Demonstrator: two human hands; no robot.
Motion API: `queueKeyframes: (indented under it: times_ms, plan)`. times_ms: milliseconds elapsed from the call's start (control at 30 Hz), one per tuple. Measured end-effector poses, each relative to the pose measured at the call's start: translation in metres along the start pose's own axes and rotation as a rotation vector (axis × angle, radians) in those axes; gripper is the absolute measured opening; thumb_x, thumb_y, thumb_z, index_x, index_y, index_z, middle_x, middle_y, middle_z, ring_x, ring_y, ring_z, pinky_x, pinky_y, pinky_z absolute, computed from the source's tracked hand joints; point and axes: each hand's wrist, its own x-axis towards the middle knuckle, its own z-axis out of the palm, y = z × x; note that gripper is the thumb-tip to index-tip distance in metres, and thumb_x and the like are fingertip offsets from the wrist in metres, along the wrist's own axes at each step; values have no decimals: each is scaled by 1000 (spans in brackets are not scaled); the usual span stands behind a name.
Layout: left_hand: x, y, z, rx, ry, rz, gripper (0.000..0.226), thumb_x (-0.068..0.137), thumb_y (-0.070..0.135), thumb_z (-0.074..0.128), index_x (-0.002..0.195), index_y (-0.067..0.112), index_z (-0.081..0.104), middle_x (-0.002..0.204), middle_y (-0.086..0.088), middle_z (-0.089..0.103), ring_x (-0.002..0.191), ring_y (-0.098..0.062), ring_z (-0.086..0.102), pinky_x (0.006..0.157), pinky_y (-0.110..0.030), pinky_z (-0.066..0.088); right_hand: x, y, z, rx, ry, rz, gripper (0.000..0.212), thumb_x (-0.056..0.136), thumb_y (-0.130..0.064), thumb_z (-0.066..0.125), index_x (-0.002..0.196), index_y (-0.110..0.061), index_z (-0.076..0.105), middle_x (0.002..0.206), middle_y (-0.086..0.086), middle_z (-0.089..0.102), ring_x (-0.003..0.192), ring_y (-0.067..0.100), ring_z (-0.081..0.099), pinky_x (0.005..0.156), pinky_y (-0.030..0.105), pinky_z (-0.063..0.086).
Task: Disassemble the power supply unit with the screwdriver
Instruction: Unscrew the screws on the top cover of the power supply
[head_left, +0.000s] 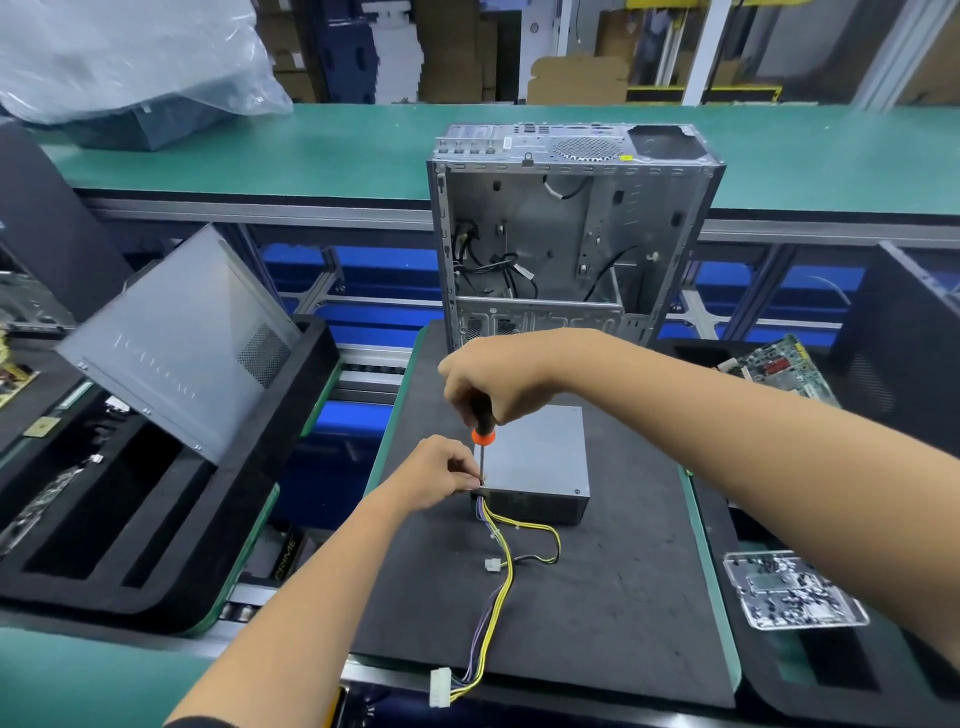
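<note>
Screwdriver upright on power supply unit; tray holds screws.

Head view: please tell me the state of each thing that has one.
Power supply unit: flat on the mat, cover on.
Screwdriver: upright, tip at the unit's near left corner.
Right hand: grips the handle.
Left hand: pinches by the tip.
Computer case: open, mostly emptied.

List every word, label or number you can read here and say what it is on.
"PRIME": on a dark box below the mat's left edge.
Embossed lettering on the leaning grey side panel: too faint to read.
Circuit board markings: too small to read.
Power supply unit: no readable label.
</note>
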Motion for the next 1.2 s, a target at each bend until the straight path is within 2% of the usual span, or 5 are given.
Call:
queueKeyframes:
  times_ms: [233, 400, 633, 900, 1200]
  plan:
    - [-1, 0, 1, -12, -5, -31, 27, 77, 2, 72, 62, 24, 68, 78, -14, 71, 62, -13, 60, 56, -19, 50, -4, -2, 3, -165, 37, 253, 30, 90, -42, 47, 87, -13, 54, 75, 3, 52, 68, 18, 50, 51, 28, 29]
    - [0, 2, 0, 29, -16, -16, 25, 78, 4, 72, 62, 23, 67, 75, -10, 70, 58, -10, 59, 57, -19, 51, -2, 1, 3, 48, 36, 223, 17, 98, -26, 42, 93, -11, 49, 79, 4, 60, 59, 16, 66, 54, 28, 41]
    - [-4, 4, 1, 52, -9, -20, 21, 80, 4, 70, 67, 21, 68, 78, -7, 70, 56, -3, 57, 55, -17, 49, -11, 10, 3, 313, 104, 93, 29, 77, 0, 65, 102, -15, 58, 99, -3, 59, 88, 17, 55, 69, 25, 45]
    - [-5, 5, 2, 62, -7, 0, 14, 80, 5, 69, 71, 16, 68, 70, -1, 66, 53, -1, 54, 55, -16, 46, -4, 10, 14, -44, 146, 249, 33, 103, -34, 31, 90, -9, 49, 79, 11, 65, 62, 24, 65, 55, 33, 41]
    - [-5, 3, 0, 84, -36, 27, 7, 83, 8, 68, 78, 14, 68, 69, 6, 64, 57, 1, 56, 60, -21, 52, -14, 9, 10, 390, 165, 142, 21, 80, -9, 64, 99, -17, 58, 93, -4, 59, 80, 11, 55, 65, 24, 44]
